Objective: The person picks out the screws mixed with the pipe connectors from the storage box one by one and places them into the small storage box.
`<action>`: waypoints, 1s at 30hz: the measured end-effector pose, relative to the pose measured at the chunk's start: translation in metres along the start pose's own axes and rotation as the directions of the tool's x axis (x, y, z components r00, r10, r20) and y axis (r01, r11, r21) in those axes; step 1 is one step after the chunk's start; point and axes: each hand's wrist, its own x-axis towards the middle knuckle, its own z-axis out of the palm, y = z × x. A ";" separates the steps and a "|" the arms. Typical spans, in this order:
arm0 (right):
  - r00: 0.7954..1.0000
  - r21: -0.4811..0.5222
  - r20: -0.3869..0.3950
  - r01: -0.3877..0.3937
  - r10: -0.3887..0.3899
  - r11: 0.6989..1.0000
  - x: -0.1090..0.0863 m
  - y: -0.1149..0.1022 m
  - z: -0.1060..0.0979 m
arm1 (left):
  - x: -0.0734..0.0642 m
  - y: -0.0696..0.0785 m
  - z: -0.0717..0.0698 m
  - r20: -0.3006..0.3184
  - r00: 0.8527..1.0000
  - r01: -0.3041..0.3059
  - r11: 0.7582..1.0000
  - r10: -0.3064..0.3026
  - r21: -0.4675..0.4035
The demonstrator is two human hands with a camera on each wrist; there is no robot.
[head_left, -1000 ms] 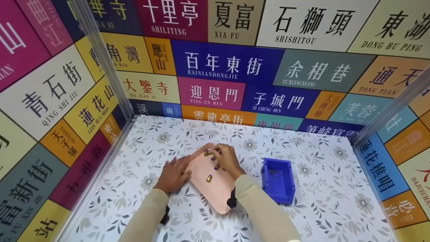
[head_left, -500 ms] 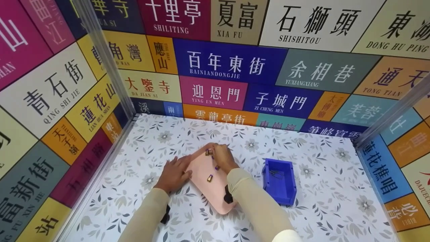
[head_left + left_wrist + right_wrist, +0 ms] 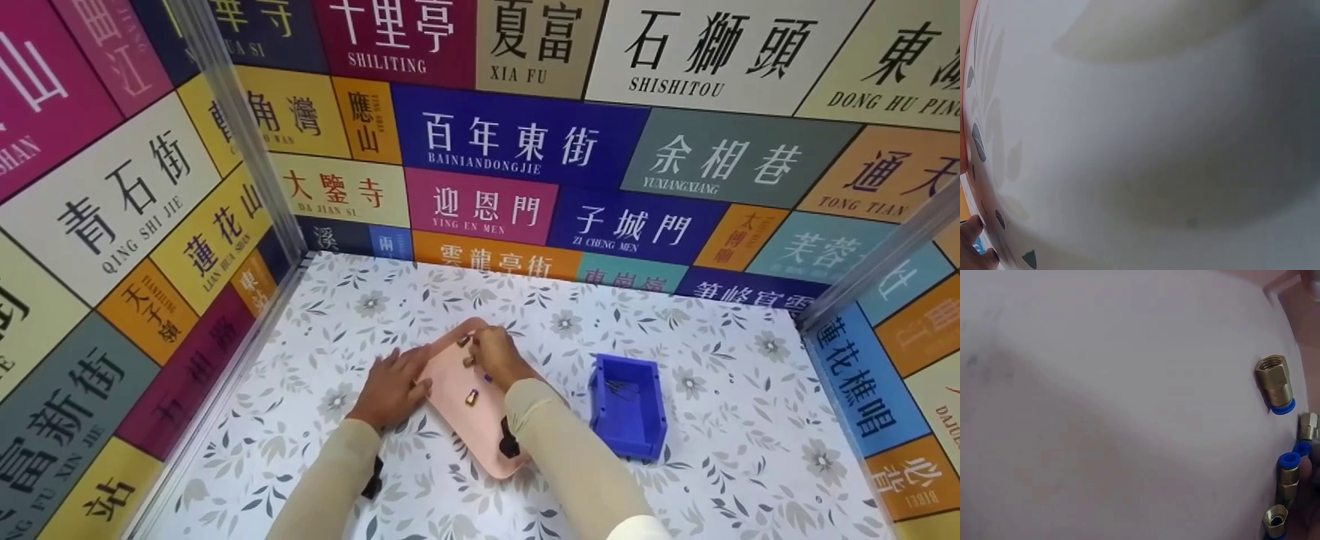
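Observation:
A pink tray (image 3: 480, 442) lies slanted on the flowered tabletop, with several brass push-in fittings (image 3: 472, 397) with blue collars on it. My left hand (image 3: 390, 390) rests at the tray's left edge, its fingers extended and the thumb over the rim. My right hand (image 3: 501, 356) reaches over the tray's far part, fingers curled down, pinching among the fittings. In the right wrist view a fingertip (image 3: 1305, 468) is right beside one blue-collared fitting (image 3: 1289, 475), and another fitting (image 3: 1275, 384) lies apart with its threaded mouth showing. The palm hides part of the group.
To the right of the tray stands a blue plastic bin (image 3: 628, 409) with a few thin dark pieces (image 3: 621, 388) in it. Walls printed with coloured name panels (image 3: 480, 206) enclose the table at the back and sides.
My right hand has drawn in over the far fittings and its fingers have shifted among them. One fitting now lies lower, beside the fingertips. The left hand stays at the tray's edge.

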 end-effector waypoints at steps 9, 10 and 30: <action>0.995 -0.047 0.079 -0.054 0.057 0.997 -0.008 -0.004 -0.004 | -0.002 0.001 -0.001 -0.020 1.000 -0.021 1.000 0.020 -0.017; 0.997 -0.066 0.069 -0.040 0.044 0.997 -0.009 -0.005 -0.004 | -0.002 0.000 -0.001 -0.024 0.999 -0.024 1.000 0.024 -0.015; 0.999 -0.316 -0.034 0.029 -0.042 0.948 -0.023 -0.004 -0.009 | -0.002 0.002 -0.001 -0.006 1.000 -0.006 1.000 0.006 -0.021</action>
